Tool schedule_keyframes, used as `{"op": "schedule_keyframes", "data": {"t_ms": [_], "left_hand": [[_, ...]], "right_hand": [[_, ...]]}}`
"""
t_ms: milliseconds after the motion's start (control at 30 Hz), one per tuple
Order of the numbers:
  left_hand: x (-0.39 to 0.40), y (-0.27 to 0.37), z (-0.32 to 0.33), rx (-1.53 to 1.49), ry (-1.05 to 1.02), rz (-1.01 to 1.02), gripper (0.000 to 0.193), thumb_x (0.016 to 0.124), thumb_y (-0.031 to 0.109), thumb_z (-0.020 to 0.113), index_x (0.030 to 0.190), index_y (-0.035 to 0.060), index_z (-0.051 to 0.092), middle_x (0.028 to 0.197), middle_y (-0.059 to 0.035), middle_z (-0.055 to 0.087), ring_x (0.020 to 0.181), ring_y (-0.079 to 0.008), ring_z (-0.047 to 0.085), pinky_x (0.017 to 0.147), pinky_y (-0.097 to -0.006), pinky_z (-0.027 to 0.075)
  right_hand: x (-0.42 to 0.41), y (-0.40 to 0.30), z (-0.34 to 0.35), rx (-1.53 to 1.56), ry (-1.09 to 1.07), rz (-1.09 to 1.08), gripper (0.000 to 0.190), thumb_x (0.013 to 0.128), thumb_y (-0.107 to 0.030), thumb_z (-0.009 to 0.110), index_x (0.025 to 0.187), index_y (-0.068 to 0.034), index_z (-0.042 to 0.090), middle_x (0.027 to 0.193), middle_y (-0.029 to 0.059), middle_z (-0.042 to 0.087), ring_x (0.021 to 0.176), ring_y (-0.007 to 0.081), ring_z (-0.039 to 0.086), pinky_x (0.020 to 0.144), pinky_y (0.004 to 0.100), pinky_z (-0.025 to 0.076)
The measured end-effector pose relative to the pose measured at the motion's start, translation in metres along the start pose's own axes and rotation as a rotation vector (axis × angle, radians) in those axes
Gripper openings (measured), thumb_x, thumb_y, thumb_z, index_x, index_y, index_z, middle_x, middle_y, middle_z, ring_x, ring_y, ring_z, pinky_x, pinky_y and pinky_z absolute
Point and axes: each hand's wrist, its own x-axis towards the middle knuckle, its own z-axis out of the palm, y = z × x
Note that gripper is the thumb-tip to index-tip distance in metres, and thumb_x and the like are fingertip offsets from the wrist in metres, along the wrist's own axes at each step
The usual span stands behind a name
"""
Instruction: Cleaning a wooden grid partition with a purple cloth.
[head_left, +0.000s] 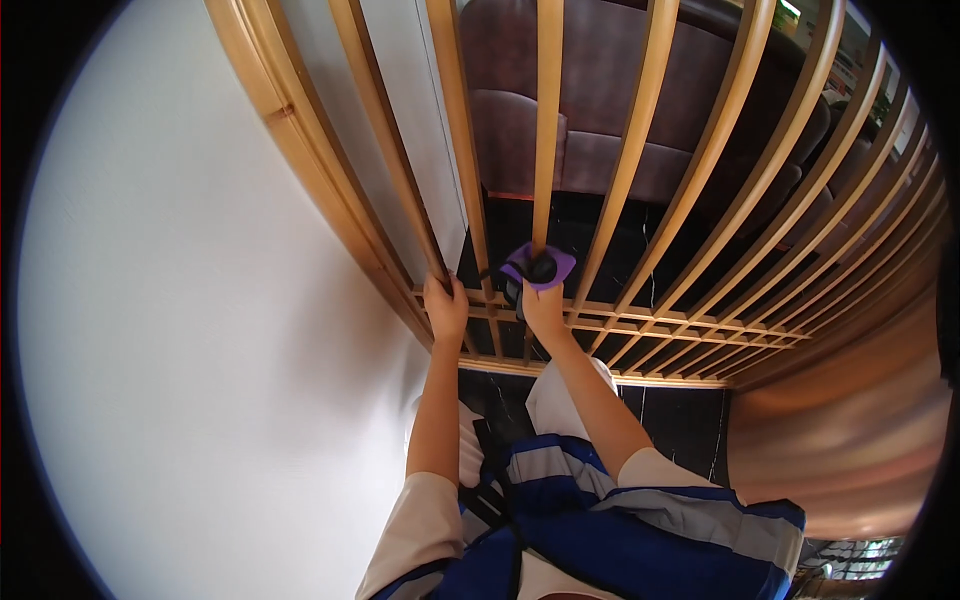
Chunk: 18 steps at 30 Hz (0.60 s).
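My left hand (446, 306) grips a vertical slat (390, 135) of a wooden lattice screen, near the slat's lower part. To its right, my right hand (543, 304) is closed around a purple cloth (559, 264), which wraps about another wooden slat (550, 112). A small dark part shows in the middle of the cloth, and a dark object hangs at the left side of this hand; what they are I cannot tell. Crossbars (622, 326) of the lattice run just beside and below both hands.
A white wall (180, 300) stands at the left, against the screen's wooden frame (300, 157). Behind the slats is a brown leather sofa (630, 165) on a black marble-look floor (592, 225). A shiny brown surface (832, 435) rises at the right.
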Motion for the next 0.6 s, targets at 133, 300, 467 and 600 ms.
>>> {"op": "schedule_keyframes", "data": {"t_ms": [133, 300, 467, 600], "left_hand": [[-0.001, -0.002, 0.003, -0.012, -0.001, 0.001, 0.010, 0.077, 0.005, 0.048, 0.085, -0.0004, 0.046, 0.074, -0.0137, 0.052, 0.070, -0.0272, 0.052, 0.065, -0.0337, 0.040], [-0.004, -0.003, 0.004, -0.017, 0.013, 0.011, 0.010, 0.076, 0.004, 0.048, 0.086, -0.0002, 0.047, 0.074, -0.0138, 0.053, 0.071, -0.0272, 0.052, 0.066, -0.0336, 0.041], [-0.001, -0.004, -0.002, -0.017, 0.029, 0.039, 0.009, 0.076, 0.004, 0.048, 0.084, -0.0002, 0.048, 0.074, -0.0138, 0.053, 0.070, -0.0264, 0.053, 0.065, -0.0330, 0.041], [0.000, 0.003, 0.001, -0.053, 0.005, -0.011, 0.010, 0.075, 0.004, 0.049, 0.083, -0.0024, 0.047, 0.077, -0.0176, 0.051, 0.073, -0.0337, 0.050, 0.065, -0.0392, 0.039]], "right_hand": [[-0.009, -0.002, -0.010, -0.135, -0.128, 0.222, 0.023, 0.077, -0.015, 0.054, 0.093, 0.002, 0.052, 0.083, 0.0168, 0.056, 0.081, 0.0290, 0.055, 0.071, 0.0304, 0.041], [-0.003, -0.057, -0.069, 0.006, -0.218, 0.638, 0.031, 0.078, -0.028, 0.055, 0.089, 0.001, 0.055, 0.082, 0.0052, 0.057, 0.077, 0.0128, 0.052, 0.069, 0.0256, 0.040], [0.023, -0.129, -0.142, 0.207, 0.011, 0.710, 0.034, 0.076, -0.035, 0.057, 0.086, -0.003, 0.051, 0.058, -0.0039, 0.048, 0.047, 0.0015, 0.039, 0.042, 0.0169, 0.030], [0.045, -0.193, -0.138, 0.156, 0.452, 0.105, 0.008, 0.080, -0.005, 0.051, 0.086, 0.001, 0.054, 0.078, 0.0016, 0.052, 0.067, 0.0074, 0.049, 0.059, 0.0201, 0.040]]}}
